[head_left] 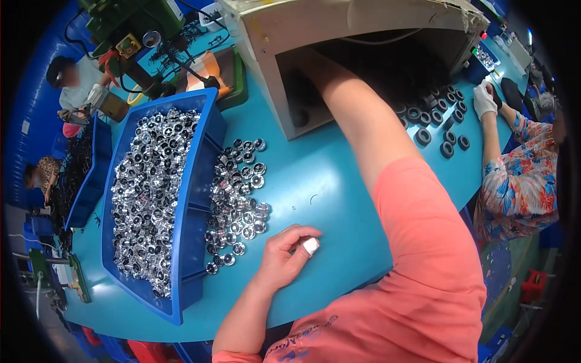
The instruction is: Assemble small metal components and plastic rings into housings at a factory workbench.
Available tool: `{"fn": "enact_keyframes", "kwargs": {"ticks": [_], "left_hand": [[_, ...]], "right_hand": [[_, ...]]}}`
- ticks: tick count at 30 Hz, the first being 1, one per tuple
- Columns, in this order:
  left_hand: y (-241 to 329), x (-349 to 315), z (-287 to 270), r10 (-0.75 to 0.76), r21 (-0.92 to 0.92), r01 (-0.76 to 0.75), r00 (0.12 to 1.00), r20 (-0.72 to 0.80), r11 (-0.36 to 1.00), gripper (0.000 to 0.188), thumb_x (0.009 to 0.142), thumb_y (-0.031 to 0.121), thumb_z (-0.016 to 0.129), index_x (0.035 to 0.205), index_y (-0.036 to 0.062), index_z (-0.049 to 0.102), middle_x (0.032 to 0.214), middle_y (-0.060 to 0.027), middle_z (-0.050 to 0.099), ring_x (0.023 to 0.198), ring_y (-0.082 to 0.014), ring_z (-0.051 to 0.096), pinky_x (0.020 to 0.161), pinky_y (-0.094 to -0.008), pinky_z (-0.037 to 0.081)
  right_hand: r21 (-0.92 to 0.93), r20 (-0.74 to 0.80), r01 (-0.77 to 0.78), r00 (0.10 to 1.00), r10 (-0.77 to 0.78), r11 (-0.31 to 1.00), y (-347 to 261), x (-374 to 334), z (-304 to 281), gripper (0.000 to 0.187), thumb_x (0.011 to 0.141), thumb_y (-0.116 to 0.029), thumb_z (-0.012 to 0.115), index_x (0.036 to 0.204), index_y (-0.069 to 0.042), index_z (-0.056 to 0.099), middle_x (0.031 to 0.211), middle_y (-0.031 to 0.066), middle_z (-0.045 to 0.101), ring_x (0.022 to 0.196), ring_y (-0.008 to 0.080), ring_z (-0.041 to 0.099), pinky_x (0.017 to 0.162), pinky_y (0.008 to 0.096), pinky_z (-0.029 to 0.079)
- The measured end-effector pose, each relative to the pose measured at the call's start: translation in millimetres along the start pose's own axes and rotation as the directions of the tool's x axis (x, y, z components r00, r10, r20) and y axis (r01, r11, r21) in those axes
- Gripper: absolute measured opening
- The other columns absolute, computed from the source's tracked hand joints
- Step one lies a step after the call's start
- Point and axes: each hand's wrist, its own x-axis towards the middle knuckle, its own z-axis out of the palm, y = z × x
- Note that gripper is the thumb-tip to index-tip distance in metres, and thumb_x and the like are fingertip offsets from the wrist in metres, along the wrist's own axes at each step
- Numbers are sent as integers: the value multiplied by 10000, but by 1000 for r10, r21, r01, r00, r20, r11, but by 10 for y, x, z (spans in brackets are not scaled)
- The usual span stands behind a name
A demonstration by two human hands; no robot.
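Observation:
My left hand point(285, 256) rests on the blue-green tabletop, its fingers loosely curled and apart from the thumb, which has a white wrap on its tip. Nothing shows in it. Beside it, to the left, lies a loose spread of small shiny chrome wheel hubs point(242, 224) with dark centres. My right arm point(357, 109) reaches into the dark opening of a large pale box point(260, 66). In the shadow there, my right hand point(307, 60) is barely visible, so its fingers and anything in them are hidden.
A long blue bin point(181, 242) heaped with chrome hubs stands at left. Black rubber rings point(448, 136) lie at the box's right side. A green machine point(130, 24) stands at the back left. A co-worker's white-gloved hand point(484, 101) is at right; other people sit at far left.

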Motion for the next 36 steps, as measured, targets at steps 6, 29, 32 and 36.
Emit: {"fn": "enact_keyframes", "kwargs": {"ticks": [6,29,32,36], "left_hand": [[-1,25,-17,-12,58,12,1000,2,998,174,944,50,636,1107,1,673,910,-26,629,757,-75,582,661,-222,484],[111,13,-3,-1,176,3,1000,-12,984,162,917,59,664,1068,10,695,915,-59,673,792,-109,614,705,-248,498],[147,-5,-8,-3,180,4,1000,-11,984,164,918,67,663,1070,14,695,914,-64,673,788,-111,616,706,-248,500],[136,-7,-25,20,186,-17,1000,-13,982,164,925,70,657,1075,15,693,892,-53,659,767,-101,605,691,-247,498]], "right_hand": [[-15,13,-9,1000,9,1000,45,-54,48,307,928,-273,544,1116,-75,682,1111,169,685,1072,335,642,927,470,494],[-17,13,-41,999,41,999,-8,62,164,310,901,-281,581,1121,-85,678,1070,181,692,1029,347,656,897,464,517],[-20,4,-20,1000,20,1000,-7,109,156,312,897,-282,586,1122,-86,677,1065,182,694,1023,348,658,893,463,519],[-19,-20,20,1000,-20,1000,-51,51,114,313,892,-283,592,1122,-88,677,1058,185,695,1015,350,661,888,461,523]]}}
